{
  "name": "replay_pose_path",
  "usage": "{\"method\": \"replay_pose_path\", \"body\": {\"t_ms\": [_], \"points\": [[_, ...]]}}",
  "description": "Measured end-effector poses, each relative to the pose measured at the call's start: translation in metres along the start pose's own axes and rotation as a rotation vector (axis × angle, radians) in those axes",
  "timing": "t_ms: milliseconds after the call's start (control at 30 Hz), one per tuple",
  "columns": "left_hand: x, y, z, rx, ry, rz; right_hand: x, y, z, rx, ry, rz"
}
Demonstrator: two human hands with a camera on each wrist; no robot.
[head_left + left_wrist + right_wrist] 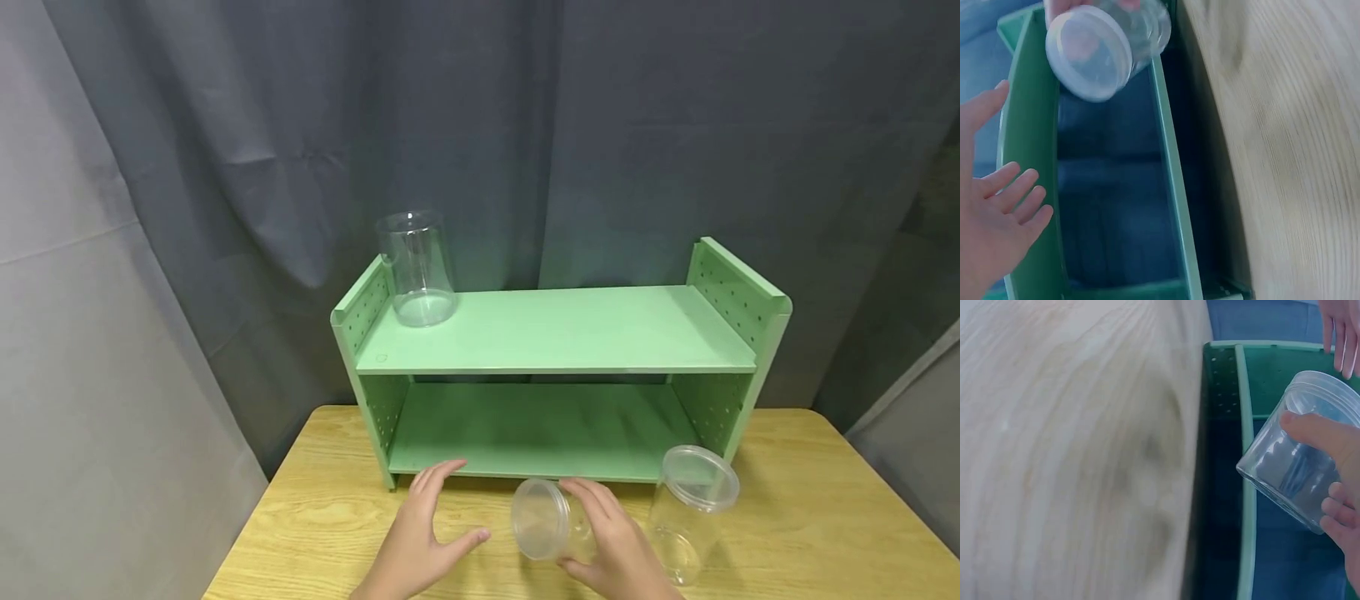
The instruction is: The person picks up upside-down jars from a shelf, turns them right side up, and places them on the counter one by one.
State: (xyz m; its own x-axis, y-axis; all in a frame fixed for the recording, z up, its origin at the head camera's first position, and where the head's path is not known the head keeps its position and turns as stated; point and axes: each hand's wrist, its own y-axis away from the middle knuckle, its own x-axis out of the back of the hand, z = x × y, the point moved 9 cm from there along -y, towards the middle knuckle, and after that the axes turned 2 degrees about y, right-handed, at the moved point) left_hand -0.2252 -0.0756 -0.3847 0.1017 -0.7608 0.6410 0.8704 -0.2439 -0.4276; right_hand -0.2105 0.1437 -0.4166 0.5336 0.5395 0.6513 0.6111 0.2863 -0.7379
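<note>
A clear plastic jar (542, 520) with a translucent lid lies tilted on its side in my right hand (618, 542), its lid facing left. In the right wrist view the thumb and fingers grip the body of the jar (1297, 462). My left hand (420, 533) is spread to the left of the lid, thumb apart from the fingers, holding nothing. The left wrist view shows the left palm (997, 231) apart from the jar's lid (1088, 53). Right of my right hand, a second lidded clear jar (686, 517) stands upright on the table.
A green two-tier shelf (555, 333) stands at the back of the wooden table (300, 517). On the left of its top tier sits a clear, lidless container (423, 275). Raised side panels (738, 292) bound the shelf, and grey curtains (480, 125) hang behind it.
</note>
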Motion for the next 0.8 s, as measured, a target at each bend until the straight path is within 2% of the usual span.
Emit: {"method": "replay_pose_path", "body": {"t_ms": [100, 267, 500, 633, 800], "points": [[0.014, -0.003, -0.017, 0.058, 0.058, 0.074, -0.009, 0.006, 0.010, -0.078, -0.039, -0.054], [0.039, -0.008, -0.038, 0.087, 0.074, 0.221, -0.018, 0.012, 0.019, -0.184, -0.158, -0.107], [0.071, -0.015, -0.066, 0.194, 0.083, 0.338, -0.023, 0.020, 0.030, -0.293, -0.268, -0.177], [0.088, -0.020, -0.079, 0.199, 0.144, 0.427, -0.026, 0.022, 0.034, -0.331, -0.294, -0.212], [0.102, -0.028, -0.094, 0.186, 0.226, 0.512, -0.032, 0.027, 0.041, -0.382, -0.302, -0.251]]}}
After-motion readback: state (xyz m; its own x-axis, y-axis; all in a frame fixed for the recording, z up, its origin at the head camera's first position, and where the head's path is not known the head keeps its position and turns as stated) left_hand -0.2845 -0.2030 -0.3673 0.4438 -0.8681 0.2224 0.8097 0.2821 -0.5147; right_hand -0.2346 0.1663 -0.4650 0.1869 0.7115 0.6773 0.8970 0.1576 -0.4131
